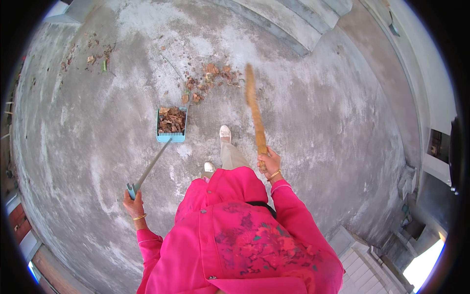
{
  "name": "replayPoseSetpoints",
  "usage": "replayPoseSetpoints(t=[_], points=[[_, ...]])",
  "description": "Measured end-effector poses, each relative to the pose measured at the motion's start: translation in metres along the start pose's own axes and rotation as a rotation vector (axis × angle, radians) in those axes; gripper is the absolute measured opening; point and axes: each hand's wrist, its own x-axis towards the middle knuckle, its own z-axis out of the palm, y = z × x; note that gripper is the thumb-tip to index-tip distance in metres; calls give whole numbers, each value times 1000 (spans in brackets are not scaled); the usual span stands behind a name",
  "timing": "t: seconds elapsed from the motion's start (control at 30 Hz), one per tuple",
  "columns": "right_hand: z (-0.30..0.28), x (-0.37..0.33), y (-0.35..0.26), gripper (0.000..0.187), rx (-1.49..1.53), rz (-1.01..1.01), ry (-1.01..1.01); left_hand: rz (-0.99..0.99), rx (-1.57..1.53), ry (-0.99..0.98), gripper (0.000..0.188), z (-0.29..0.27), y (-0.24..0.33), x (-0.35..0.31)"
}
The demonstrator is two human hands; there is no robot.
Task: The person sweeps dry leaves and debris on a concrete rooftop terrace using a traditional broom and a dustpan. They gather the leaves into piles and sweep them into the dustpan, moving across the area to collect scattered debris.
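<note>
My left hand [133,203] is closed round the handle end of a long-handled light-blue dustpan [171,138]. Its pan rests on the concrete with a heap of dry brown leaves [171,120] inside. In my right hand [269,162] is the lower end of a straw-coloured broom [256,115], which points away from me. The broom's far end is blurred and lies right of a loose pile of leaves [212,71]. More leaf bits trail from that pile toward the dustpan's open side.
Weathered grey concrete [323,132] spreads all round my feet. Concrete steps [289,22] rise at the far right of centre. Scattered leaves [91,59] lie at the far left. Pale tiled blocks [364,267] stand at the near right, and a white wall runs along the right side.
</note>
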Motion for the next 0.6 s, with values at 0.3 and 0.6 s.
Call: replayPoseSetpoints(t=[0.3,0.6], points=[[-21,136,-84,12,109,115,166,-38,-7,25,11,37,46,12],[113,144,-89,24,23,105,-160,-50,45,-20,14,46,41,5]])
